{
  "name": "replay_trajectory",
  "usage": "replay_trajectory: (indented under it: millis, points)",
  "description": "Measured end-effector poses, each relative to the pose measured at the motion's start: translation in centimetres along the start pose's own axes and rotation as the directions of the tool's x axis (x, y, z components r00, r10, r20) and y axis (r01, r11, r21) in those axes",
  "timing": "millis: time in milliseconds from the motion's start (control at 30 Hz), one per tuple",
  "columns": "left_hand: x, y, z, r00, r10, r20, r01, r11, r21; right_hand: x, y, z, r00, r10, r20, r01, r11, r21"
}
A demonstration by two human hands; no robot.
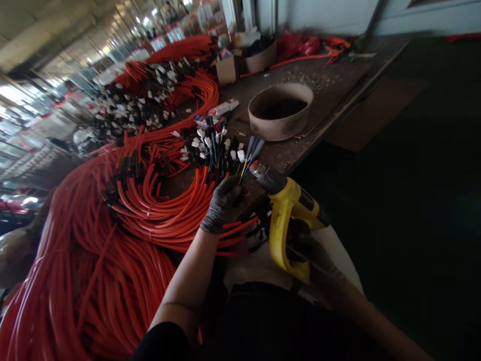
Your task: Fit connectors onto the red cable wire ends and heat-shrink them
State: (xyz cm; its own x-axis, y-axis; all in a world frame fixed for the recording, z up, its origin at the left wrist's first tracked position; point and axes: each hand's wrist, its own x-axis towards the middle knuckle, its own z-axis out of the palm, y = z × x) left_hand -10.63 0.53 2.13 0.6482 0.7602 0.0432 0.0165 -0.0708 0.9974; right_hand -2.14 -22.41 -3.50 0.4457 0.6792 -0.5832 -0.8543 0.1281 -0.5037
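My left hand [224, 200], in a grey knit glove, is closed on a cable end. Thin coloured wires [245, 169] fan up out of its fingers, and grey-blue sleeves [255, 146] cover their tips. My gloved right hand [308, 250] wraps round the handle of a yellow heat gun [280, 220], partly hidden behind it. The gun's metal nozzle [259, 169], with a reddish tip, points up and left, close beside the wires. Left of these stands a bunch of white connectors [210, 145] on the ends of coiled orange cables [176, 210].
A round cardboard ring [280, 125] sits on the dark workbench [330, 95] ahead. Behind it are a small cardboard box [226, 69] and red plastic bags [300, 45]. Long orange cables [67, 250] hang over the left side, and more cable bundles lie farther back.
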Motion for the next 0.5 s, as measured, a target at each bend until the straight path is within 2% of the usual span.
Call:
replay_trajectory:
  millis: [67,133,267,333,367,400,433,467,500]
  points:
    - [0.1,0.0,0.1,1.000,0.013,0.026,-0.014,0.999,0.029,0.1,0.0,-0.1,1.000,0.007,0.012,-0.007,1.000,0.031]
    - [0.2,0.0,0.6,0.998,0.037,0.051,-0.044,0.991,0.126,0.0,-0.1,-0.1,0.999,0.051,0.016,-0.052,0.997,0.061]
    - [-0.6,-0.2,2.1,0.993,0.042,0.114,-0.070,0.962,0.263,-0.6,-0.3,-0.2,0.996,0.090,0.002,-0.090,0.996,0.023]
    - [-1.5,-0.1,2.6,0.969,0.029,0.247,-0.108,0.943,0.314,-0.5,-0.4,-0.5,0.997,0.078,0.024,-0.079,0.997,0.027]
    - [-1.9,0.0,2.6,0.937,0.021,0.349,-0.162,0.911,0.380,-0.3,-0.5,-0.7,0.997,0.074,0.031,-0.076,0.996,0.040]
    - [-2.2,0.2,2.5,0.902,0.003,0.432,-0.230,0.849,0.475,-0.1,-0.5,-0.9,0.997,0.072,0.037,-0.074,0.996,0.053]
    - [-2.2,0.3,2.3,0.882,-0.021,0.470,-0.297,0.750,0.591,0.2,-0.5,-1.1,0.997,0.063,0.034,-0.065,0.996,0.066]
    - [-2.0,0.5,2.0,0.888,-0.036,0.458,-0.342,0.615,0.711,0.4,-0.5,-1.3,0.999,0.048,0.023,-0.050,0.996,0.077]
    - [-1.5,0.6,1.7,0.916,-0.033,0.400,-0.340,0.464,0.818,0.5,-0.4,-1.4,0.999,0.033,0.014,-0.034,0.996,0.086]
